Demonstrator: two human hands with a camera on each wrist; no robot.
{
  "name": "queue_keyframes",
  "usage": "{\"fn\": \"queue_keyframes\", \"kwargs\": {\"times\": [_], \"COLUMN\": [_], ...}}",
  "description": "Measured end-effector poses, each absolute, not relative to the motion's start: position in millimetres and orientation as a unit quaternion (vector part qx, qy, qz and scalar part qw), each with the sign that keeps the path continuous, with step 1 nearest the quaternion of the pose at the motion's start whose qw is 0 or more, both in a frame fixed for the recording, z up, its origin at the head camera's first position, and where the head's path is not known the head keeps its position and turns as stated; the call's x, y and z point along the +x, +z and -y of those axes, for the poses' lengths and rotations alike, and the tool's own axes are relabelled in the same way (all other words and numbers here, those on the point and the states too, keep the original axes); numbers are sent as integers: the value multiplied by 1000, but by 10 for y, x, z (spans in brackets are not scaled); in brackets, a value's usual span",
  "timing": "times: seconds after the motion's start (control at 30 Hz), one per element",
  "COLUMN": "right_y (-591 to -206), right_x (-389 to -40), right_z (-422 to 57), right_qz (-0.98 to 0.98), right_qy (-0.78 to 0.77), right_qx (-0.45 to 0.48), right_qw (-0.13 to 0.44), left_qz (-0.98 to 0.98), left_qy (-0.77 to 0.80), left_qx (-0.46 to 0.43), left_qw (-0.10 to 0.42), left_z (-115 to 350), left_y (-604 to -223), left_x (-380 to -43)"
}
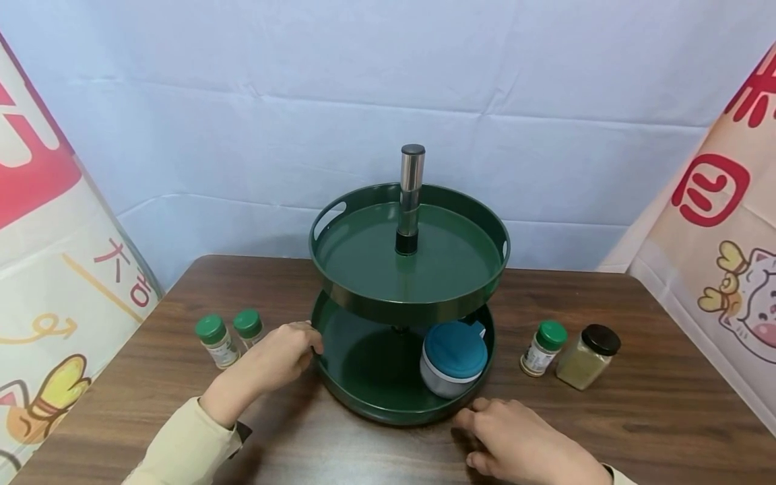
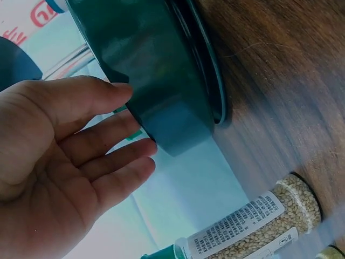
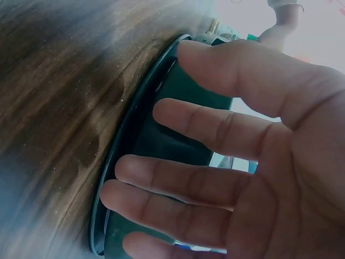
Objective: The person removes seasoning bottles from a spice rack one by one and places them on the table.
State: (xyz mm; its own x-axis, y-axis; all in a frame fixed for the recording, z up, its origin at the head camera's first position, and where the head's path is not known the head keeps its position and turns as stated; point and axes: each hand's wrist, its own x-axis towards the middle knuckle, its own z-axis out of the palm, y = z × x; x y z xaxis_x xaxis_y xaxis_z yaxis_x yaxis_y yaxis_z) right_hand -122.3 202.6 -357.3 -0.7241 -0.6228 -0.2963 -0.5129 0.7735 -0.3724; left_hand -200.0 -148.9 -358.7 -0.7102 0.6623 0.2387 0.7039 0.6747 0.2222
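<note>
Left grip [image 1: 285, 347] pinching, right grip [image 1: 515, 431] spread beside, glossy dark-green two-tier round stand [image 1: 364, 266]

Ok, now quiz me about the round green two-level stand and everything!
1. In the head view, how many green-lidded round clear jars are there?
2. Fill in: the round white tub with a blue lid sits on the ___ level of the stand.
3. Which is nearer the square clear jar with a black lid: A) left hand or B) right hand?
Key: 1 three; 2 lower; 3 B.
</note>
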Motion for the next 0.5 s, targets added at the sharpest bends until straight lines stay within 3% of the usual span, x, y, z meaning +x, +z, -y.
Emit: {"fn": "queue_keyframes", "kwargs": {"times": [0.3,0.5], "right_y": [-3516,-3459], "right_x": [-1294,-1391], "right_z": [-2202,-2427], "right_qz": [-917,-914], "right_qy": [-166,-203], "right_qx": [-302,-290], "right_qw": [202,200], "left_qz": [906,875], "left_qy": [-151,-212], "left_qx": [-391,-435], "left_qw": [60,-5], "left_z": [1311,1074], "left_y": [-3533,-3498], "left_x": [-1854,-1697]}}
